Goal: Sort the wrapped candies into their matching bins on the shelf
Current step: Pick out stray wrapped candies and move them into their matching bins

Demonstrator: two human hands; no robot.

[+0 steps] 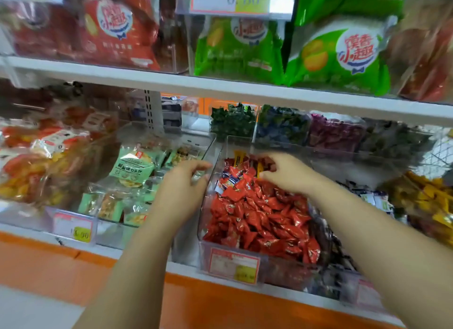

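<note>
Candies [259, 218] in red wrappers fill the bin [282, 272] at 12 o'clock. Your right hand [284, 172] curls into its far end for strays; blur hides any pinch. Your left hand [182, 184], half-curled and empty, guards its 9 o'clock wall.

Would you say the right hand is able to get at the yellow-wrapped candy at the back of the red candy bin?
Probably yes: the right hand is just beside the yellow-wrapped candy, the bin is open-topped, and nothing lies between them.

L hand [186, 184] by left wall of clear bin [282, 271], R hand [285, 172] fingers down in red candies [257, 218].
</note>
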